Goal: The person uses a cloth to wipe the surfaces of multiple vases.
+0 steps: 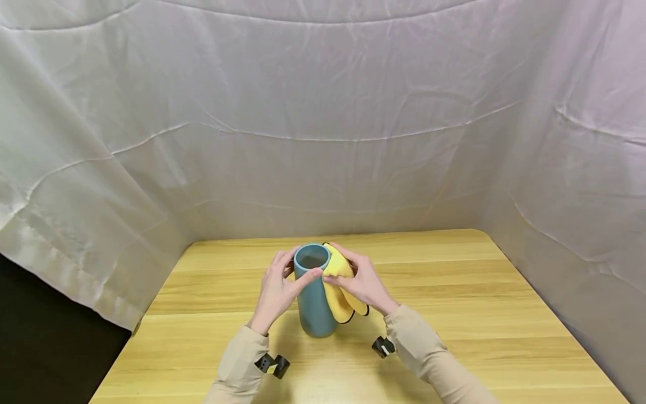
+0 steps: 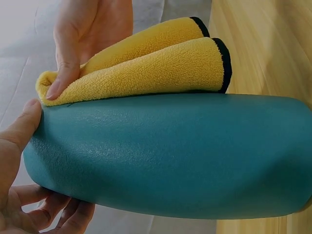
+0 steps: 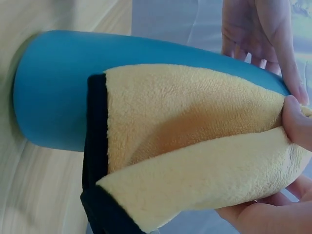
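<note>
A tall blue-teal vase [image 1: 315, 308] stands upright on the wooden table, its round mouth facing up. My left hand [image 1: 277, 287] grips it near the rim, thumb on the near side and fingers round the far left. In the left wrist view the vase [image 2: 161, 156] lies across the picture with those fingertips on its wall. My right hand [image 1: 367, 283] pinches a folded yellow cloth [image 1: 339, 300] with black edging at the vase's right rim. The cloth [image 3: 195, 117] hangs in two folds down the vase's outer side, as the right wrist view shows.
The pale wooden table [image 1: 454, 292] stretches to both sides of the vase. Grey-white curtains [image 1: 333, 140] hang behind it and along both sides. A dark area [image 1: 45, 336] lies beyond the table's left edge. Each sleeve carries a small black device [image 1: 275, 366] at the wrist.
</note>
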The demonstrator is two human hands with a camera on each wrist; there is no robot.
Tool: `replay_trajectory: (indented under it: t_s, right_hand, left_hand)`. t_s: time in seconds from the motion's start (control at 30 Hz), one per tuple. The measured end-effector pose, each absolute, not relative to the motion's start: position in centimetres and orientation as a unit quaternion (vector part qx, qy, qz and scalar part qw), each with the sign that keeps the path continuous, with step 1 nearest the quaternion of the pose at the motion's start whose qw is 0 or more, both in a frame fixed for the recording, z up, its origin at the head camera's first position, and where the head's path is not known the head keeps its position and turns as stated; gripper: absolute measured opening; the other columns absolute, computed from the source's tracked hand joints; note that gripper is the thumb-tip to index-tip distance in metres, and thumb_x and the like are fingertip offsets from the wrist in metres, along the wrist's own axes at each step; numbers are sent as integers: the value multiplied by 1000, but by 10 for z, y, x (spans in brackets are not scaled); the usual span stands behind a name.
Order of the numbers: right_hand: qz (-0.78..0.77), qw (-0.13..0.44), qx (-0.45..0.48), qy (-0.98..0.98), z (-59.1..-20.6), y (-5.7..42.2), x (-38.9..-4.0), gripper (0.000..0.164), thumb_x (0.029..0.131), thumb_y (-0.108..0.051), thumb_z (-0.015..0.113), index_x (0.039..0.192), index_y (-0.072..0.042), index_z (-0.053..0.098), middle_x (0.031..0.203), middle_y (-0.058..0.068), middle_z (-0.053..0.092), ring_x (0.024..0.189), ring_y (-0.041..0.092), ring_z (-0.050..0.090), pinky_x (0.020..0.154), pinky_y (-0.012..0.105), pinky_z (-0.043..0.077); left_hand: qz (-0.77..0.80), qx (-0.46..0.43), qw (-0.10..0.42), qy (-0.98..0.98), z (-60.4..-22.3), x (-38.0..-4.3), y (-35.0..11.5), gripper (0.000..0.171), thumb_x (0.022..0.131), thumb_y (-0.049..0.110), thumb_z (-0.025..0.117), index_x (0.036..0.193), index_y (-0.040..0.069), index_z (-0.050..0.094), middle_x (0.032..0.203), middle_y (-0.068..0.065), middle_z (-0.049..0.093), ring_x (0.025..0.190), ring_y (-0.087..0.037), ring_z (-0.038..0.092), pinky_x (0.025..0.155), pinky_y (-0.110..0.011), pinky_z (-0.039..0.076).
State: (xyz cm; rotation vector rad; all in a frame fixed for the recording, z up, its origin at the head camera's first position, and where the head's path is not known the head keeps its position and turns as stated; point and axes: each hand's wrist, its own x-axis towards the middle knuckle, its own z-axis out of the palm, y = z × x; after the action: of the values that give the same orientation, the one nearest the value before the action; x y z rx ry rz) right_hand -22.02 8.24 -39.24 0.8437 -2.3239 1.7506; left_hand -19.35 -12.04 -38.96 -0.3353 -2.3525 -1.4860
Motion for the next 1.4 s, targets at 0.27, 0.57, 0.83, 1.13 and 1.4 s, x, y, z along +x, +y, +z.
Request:
replay_trajectory:
  t_s: [0.27, 0.57, 0.83, 1.13, 1.4]
  right_hand:
    - [554, 52, 276, -784, -393, 84, -221, 66, 84, -9, 81, 144, -2, 53, 128, 21, 68, 98, 17, 65, 80, 22, 57]
    - [538, 7, 254, -804, -425, 91, -219, 69, 84, -17, 82, 145, -5, 53, 126, 19, 70, 97, 17, 68, 78, 22, 58]
    - [545, -12, 256, -798, -456, 98, -222, 70, 84, -15, 82, 144, 0, 52, 131, 24, 66, 102, 21, 68, 81, 19, 58]
    - [571, -23, 249, -782, -459, 98, -223, 68, 85, -16, 81, 146, -4, 52, 132, 21, 66, 102, 15, 67, 83, 21, 58]
    - [593, 6, 269, -759, -422, 90, -222, 65, 86, -8, 78, 145, -2, 52, 126, 24, 67, 92, 7, 65, 78, 22, 58]
  left_hand:
    - [-523, -112, 164, -829, -388, -194, -120, 57, 82, 31, 85, 132, 13, 65, 114, -9, 61, 107, -25, 65, 104, -47, 56]
    - [-531, -110, 159, -825, -388, -194, -121, 57, 81, 31, 85, 132, 13, 65, 113, -11, 61, 108, -25, 64, 105, -47, 55]
    - [-527, -105, 155, -829, -388, -194, -121, 58, 82, 31, 85, 133, 13, 64, 115, -12, 61, 110, -25, 64, 106, -48, 54]
    - [-528, -106, 152, -829, -389, -194, -121, 58, 82, 31, 84, 134, 13, 64, 117, -11, 61, 112, -27, 64, 106, -48, 54]
    - [-529, -109, 154, -827, -389, -194, -121, 57, 82, 31, 84, 133, 14, 64, 117, -11, 61, 111, -27, 64, 106, -47, 54]
